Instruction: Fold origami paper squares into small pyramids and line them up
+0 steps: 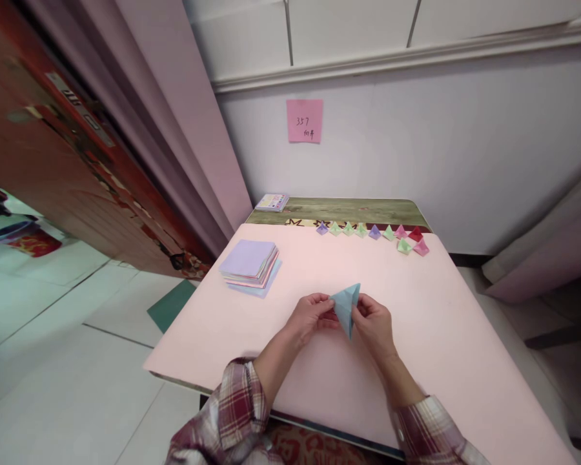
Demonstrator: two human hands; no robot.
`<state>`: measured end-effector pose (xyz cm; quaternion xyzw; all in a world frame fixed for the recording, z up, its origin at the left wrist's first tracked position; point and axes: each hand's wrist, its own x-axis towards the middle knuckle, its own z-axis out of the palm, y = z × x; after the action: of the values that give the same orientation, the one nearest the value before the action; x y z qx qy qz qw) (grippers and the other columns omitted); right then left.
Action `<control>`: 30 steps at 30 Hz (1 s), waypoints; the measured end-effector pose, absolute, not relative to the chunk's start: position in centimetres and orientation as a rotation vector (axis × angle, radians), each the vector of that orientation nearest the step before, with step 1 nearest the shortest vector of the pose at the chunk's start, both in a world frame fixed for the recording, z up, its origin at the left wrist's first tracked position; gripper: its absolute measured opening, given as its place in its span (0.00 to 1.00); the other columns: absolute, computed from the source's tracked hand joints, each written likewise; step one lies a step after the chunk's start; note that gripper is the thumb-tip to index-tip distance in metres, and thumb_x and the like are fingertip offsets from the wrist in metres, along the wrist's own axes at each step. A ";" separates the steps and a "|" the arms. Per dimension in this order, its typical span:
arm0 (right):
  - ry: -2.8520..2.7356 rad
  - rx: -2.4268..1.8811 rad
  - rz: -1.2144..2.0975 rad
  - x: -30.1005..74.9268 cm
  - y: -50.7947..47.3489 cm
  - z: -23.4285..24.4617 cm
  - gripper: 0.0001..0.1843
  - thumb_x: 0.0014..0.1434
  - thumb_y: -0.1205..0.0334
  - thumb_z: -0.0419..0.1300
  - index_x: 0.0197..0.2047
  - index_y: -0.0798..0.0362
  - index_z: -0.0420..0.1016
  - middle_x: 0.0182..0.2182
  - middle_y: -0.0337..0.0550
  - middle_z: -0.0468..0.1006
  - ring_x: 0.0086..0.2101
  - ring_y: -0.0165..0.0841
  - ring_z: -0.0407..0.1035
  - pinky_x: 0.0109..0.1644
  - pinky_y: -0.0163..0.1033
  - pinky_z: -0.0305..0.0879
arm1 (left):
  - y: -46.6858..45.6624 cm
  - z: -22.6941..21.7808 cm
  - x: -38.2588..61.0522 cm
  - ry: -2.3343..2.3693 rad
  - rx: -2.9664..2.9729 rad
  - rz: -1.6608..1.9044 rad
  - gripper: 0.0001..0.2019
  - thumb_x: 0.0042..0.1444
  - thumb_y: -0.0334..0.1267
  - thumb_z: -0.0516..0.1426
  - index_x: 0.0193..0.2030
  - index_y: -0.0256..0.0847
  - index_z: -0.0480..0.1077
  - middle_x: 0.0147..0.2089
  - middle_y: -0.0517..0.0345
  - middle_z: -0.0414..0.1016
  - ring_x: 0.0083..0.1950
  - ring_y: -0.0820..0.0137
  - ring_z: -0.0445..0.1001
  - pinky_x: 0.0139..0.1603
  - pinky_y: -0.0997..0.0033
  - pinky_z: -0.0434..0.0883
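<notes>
A light blue folded paper is held between both hands above the table's pink cover. It has creased triangular flaps and a point facing down. My left hand pinches its left corner with thumb and fingers. On the other side, my right hand grips the right edge, thumb in front and fingers partly hidden behind the paper. Several small folded paper pieces, among them a purple one and a red one, stand along the far side of the table.
A stack of coloured paper squares lies on the left of the pink-covered table. Another small paper pack rests at the far left corner. A pink note is on the wall. On the floor lies a green sheet.
</notes>
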<state>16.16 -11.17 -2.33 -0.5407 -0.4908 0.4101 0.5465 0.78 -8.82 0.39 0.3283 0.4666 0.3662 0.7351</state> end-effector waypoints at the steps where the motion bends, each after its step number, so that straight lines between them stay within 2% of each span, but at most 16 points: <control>1: -1.187 -1.322 0.897 16.1 -11.3 -2.1 0.13 0.54 0.53 0.61 0.34 0.53 0.78 0.26 0.39 0.78 0.26 0.32 0.71 0.30 0.34 0.67 | -9.0 0.1 1.0 1.033 0.687 0.821 0.16 0.45 0.42 0.66 0.35 0.35 0.71 0.31 0.51 0.77 0.30 0.68 0.77 0.34 0.67 0.75; 5: -1.266 -1.463 0.594 15.8 -11.6 -1.5 0.11 0.57 0.55 0.58 0.34 0.52 0.78 0.27 0.40 0.79 0.25 0.30 0.70 0.32 0.34 0.66 | -9.7 -0.4 2.2 1.026 0.646 0.831 0.18 0.47 0.48 0.64 0.35 0.33 0.71 0.31 0.48 0.77 0.31 0.65 0.77 0.35 0.64 0.75; 9: -1.365 -1.536 0.394 15.6 -11.8 -1.8 0.13 0.59 0.55 0.56 0.43 0.48 0.78 0.34 0.44 0.80 0.29 0.33 0.70 0.37 0.37 0.65 | -10.2 -0.1 3.0 1.003 0.637 0.876 0.19 0.48 0.51 0.63 0.32 0.33 0.72 0.28 0.51 0.76 0.29 0.67 0.75 0.35 0.63 0.74; 12: -1.466 -1.501 0.329 15.8 -11.9 -2.2 0.15 0.60 0.58 0.55 0.48 0.45 0.78 0.36 0.44 0.81 0.33 0.36 0.72 0.39 0.38 0.64 | -10.1 0.2 3.0 1.026 0.573 0.917 0.19 0.49 0.53 0.62 0.32 0.35 0.72 0.27 0.55 0.74 0.27 0.69 0.72 0.31 0.66 0.73; 16: -1.649 -1.453 0.142 16.2 -11.9 -2.5 0.17 0.59 0.66 0.55 0.47 0.43 0.80 0.39 0.41 0.81 0.39 0.36 0.74 0.40 0.37 0.64 | -9.7 0.9 2.7 1.065 0.531 0.937 0.21 0.51 0.55 0.60 0.33 0.34 0.72 0.28 0.55 0.72 0.28 0.70 0.70 0.28 0.69 0.72; 20: -1.723 -1.383 0.037 16.4 -11.9 -2.7 0.20 0.57 0.71 0.54 0.46 0.42 0.80 0.41 0.39 0.80 0.39 0.34 0.74 0.39 0.35 0.66 | -9.5 1.9 2.1 1.058 0.559 0.906 0.22 0.48 0.56 0.62 0.32 0.33 0.72 0.28 0.55 0.72 0.29 0.69 0.70 0.30 0.66 0.73; 22: -1.753 -1.357 0.039 16.4 -12.0 -2.7 0.22 0.56 0.72 0.54 0.47 0.41 0.80 0.43 0.39 0.80 0.40 0.34 0.74 0.41 0.36 0.67 | -9.4 2.2 1.8 1.055 0.588 0.880 0.21 0.46 0.53 0.64 0.31 0.33 0.72 0.27 0.55 0.72 0.29 0.69 0.71 0.30 0.65 0.73; 26: -1.778 -1.296 0.175 16.3 -12.0 -2.3 0.25 0.53 0.72 0.54 0.50 0.41 0.78 0.46 0.41 0.78 0.43 0.37 0.73 0.48 0.42 0.68 | -9.1 1.8 1.0 1.064 0.585 0.904 0.18 0.39 0.44 0.69 0.30 0.32 0.73 0.24 0.58 0.71 0.26 0.73 0.68 0.27 0.72 0.67; 30: -1.473 -1.161 0.612 16.0 -11.9 -1.5 0.22 0.57 0.64 0.54 0.54 0.44 0.75 0.52 0.45 0.75 0.50 0.41 0.69 0.53 0.48 0.68 | -8.7 1.5 0.4 1.130 0.525 1.014 0.18 0.37 0.40 0.70 0.33 0.34 0.74 0.28 0.58 0.73 0.27 0.74 0.69 0.28 0.74 0.66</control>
<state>16.02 -11.86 -1.53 -0.4909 -0.6226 0.2589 0.5518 0.43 -8.66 1.52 0.2352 0.5061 0.4544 0.6943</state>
